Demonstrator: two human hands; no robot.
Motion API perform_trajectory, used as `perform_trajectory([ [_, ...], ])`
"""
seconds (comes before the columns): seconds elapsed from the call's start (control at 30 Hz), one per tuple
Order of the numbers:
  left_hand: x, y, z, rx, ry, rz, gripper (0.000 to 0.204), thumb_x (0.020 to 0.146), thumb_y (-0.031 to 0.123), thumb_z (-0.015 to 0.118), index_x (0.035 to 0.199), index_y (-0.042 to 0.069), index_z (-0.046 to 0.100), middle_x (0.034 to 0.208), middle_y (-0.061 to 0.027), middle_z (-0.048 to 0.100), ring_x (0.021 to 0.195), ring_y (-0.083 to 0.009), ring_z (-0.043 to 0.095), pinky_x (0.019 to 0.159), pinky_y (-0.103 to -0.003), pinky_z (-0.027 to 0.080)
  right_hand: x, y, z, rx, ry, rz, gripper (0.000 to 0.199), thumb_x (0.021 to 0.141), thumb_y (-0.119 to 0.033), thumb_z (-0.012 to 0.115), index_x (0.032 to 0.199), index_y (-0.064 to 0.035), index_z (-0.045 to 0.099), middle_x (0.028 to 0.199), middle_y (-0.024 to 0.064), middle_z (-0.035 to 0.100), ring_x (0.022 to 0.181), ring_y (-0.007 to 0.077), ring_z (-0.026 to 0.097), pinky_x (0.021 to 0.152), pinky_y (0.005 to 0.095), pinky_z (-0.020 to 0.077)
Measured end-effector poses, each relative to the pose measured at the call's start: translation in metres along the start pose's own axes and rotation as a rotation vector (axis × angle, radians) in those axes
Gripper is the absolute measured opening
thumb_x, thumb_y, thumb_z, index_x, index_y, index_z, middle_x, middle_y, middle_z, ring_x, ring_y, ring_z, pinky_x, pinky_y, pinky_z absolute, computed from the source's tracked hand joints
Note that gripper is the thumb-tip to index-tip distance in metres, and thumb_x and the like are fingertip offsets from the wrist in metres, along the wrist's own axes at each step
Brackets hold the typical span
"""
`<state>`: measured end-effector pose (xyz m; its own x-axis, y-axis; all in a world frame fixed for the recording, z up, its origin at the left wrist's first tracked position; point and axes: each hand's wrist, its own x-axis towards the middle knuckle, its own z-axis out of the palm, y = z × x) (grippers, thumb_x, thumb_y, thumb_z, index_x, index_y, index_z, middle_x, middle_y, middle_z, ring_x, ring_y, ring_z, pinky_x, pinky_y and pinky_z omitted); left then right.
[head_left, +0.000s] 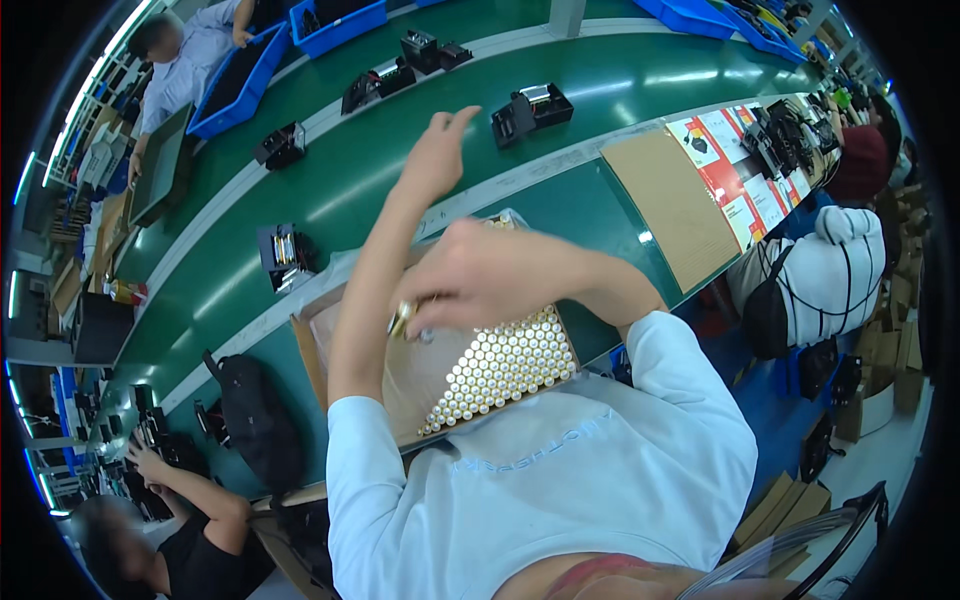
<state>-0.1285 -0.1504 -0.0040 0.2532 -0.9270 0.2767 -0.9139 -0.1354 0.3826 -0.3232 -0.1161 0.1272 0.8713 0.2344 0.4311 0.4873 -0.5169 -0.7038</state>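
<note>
My left hand (436,160) reaches out over the green conveyor, fingers partly stretched and nothing visible in them. Just right of its fingertips stands an open black plastic case (532,113) with batteries or silvery cylinders in it. My right hand (455,282), smeared by motion, crosses in front of my left forearm. Its fingers are closed on a few gold-ended batteries (403,320) above the box. Below it, a cardboard box (310,355) holds tight rows of upright batteries (505,365) on its right side; bare lining shows on its left.
More black cases sit along the line, one at the left (285,258) and another group (378,86) farther off. Flat cardboard (672,205) and printed boxes (735,170) lie right. A black bag (255,420) is at left. Co-workers are at the far left and lower left; blue trays (240,85) stand behind.
</note>
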Motion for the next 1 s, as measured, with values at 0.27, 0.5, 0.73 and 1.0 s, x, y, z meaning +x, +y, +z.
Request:
perform_trajectory([
  [0.27,0.054,0.020,0.019,-0.339,0.002,0.280,0.046,0.085,0.012,0.061,0.129,0.015,0.050,0.115,-0.0113,0.060,0.096,-0.0295,0.058,0.084,-0.037,0.047,-0.023,0.062,-0.091,-0.052,0.528,0.432,0.016,0.088,-0.009,0.067,0.090,0.0059,0.070,0.069,0.0077,0.067,0.052,0.0085,0.060,0.049,0.0180,0.0493],
  [0.5,0.046,-0.002,0.008,0.063,0.085,0.318,0.027,0.094,0.021,0.056,0.117,0.007,0.052,0.089,-0.0088,0.065,0.089,-0.0235,0.059,0.077,-0.036,0.047,-0.039,0.117,-0.119,-0.112,0.731,0.748,0.030,0.087,-0.022,0.068,0.080,0.0069,0.070,0.061,0.0062,0.065,0.047,0.0123,0.057,0.049,0.0232,0.0485],
  [0.73,0.031,-0.007,0.029,-0.952,-0.027,-0.453,0.026,0.100,0.024,0.051,0.117,0.004,0.050,0.099,-0.0125,0.061,0.088,-0.0203,0.060,0.073,-0.034,0.051,-0.028,0.161,-0.097,-0.337,0.526,0.858,0.034,0.086,-0.025,0.069,0.071,0.0056,0.068,0.056,0.0073,0.061,0.045,0.0145,0.053,0.048,0.0269,0.0465],
  [1.0,0.017,0.021,0.009,-1.369,0.142,-0.477,0.028,0.102,0.022,0.048,0.120,0.000,0.047,0.107,-0.0154,0.057,0.092,-0.0216,0.062,0.078,-0.033,0.055,-0.020,0.171,-0.085,-0.579,0.455,0.804,0.037,0.083,-0.028,0.068,0.066,0.0044,0.069,0.054,0.0109,0.061,0.045,0.0239,0.054,0.055,0.0320,0.0507],
])
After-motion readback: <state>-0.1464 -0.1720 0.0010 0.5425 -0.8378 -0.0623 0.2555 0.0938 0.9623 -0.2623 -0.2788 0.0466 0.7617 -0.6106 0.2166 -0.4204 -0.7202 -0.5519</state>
